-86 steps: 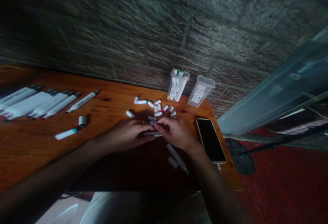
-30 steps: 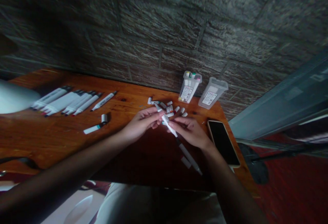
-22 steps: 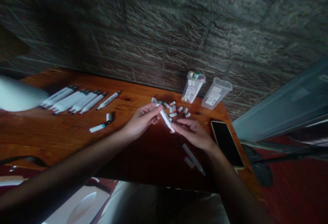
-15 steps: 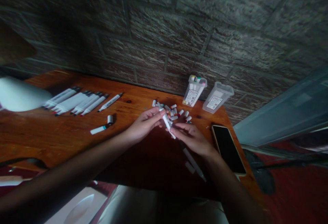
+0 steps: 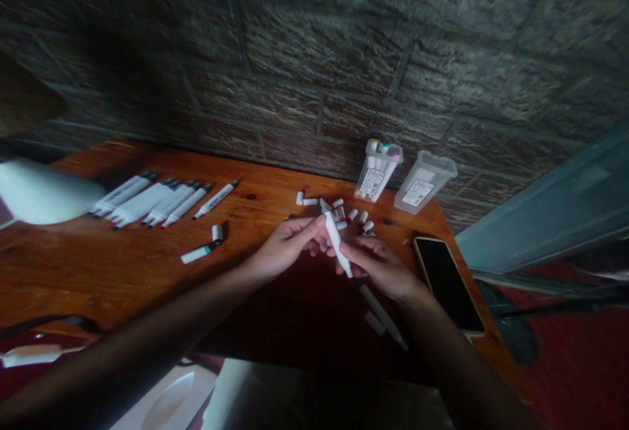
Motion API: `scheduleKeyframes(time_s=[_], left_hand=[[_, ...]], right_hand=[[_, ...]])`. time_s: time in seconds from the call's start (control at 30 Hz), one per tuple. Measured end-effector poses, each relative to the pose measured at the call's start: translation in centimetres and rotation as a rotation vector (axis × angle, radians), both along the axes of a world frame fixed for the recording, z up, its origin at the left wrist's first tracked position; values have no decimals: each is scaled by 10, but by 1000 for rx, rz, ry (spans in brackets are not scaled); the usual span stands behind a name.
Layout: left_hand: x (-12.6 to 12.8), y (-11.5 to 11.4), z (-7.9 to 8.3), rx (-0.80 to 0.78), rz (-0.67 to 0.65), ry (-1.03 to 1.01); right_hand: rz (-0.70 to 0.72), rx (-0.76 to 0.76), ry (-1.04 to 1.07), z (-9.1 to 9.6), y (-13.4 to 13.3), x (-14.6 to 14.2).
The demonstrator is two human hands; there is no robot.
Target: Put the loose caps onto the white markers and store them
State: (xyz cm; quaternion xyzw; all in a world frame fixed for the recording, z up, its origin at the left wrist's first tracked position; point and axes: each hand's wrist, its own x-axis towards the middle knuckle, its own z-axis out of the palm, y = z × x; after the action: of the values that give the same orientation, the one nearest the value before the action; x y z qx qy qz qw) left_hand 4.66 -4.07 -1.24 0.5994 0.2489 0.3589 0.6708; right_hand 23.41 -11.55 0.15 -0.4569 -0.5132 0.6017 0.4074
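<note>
Both hands hold one white marker (image 5: 337,241) above the front of the table. The fingers of my left hand (image 5: 295,241) pinch it near its upper end, where a greyish tip points away from me. My right hand (image 5: 376,263) is closed around its lower end. Just beyond the hands lies a scatter of white marker caps (image 5: 352,216) with coloured bands, partly hidden by the fingers. In the shade below my right hand rest another marker (image 5: 383,315) and a loose cap (image 5: 374,322).
A row of uncapped-looking markers (image 5: 142,202) lies at the left, with a single marker (image 5: 216,199) beside it. Nearer are two caps (image 5: 196,254). Two clear plastic boxes (image 5: 377,171) stand by the brick wall. A phone (image 5: 449,286) lies at the right edge; a white lamp (image 5: 44,191) is far left.
The marker has been turned in my fingers, so its printed side no longer shows. The view has shifted slightly; the things on the table seem to stay in place.
</note>
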Motion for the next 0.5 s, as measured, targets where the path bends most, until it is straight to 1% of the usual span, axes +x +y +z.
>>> scheduleKeyframes(time_s=[0.07, 0.13, 0.2, 0.27, 0.37, 0.5], left_hand=[[0, 2, 1, 11, 141, 38], [-2, 4, 3, 51, 280, 66], [-5, 5, 5, 104, 368, 93], [-7, 5, 7, 131, 385, 101], [-8, 3, 7, 173, 362, 100], [-7, 1, 3, 278, 360, 115]], right_hand=[[-81, -32, 57, -1, 1, 3], [-174, -22, 125, 1, 3, 6], [-241, 5, 170, 3, 4, 8], [-296, 4, 207, 5, 6, 10], [-355, -27, 211, 2, 8, 9], [-296, 16, 115, -4, 9, 5]])
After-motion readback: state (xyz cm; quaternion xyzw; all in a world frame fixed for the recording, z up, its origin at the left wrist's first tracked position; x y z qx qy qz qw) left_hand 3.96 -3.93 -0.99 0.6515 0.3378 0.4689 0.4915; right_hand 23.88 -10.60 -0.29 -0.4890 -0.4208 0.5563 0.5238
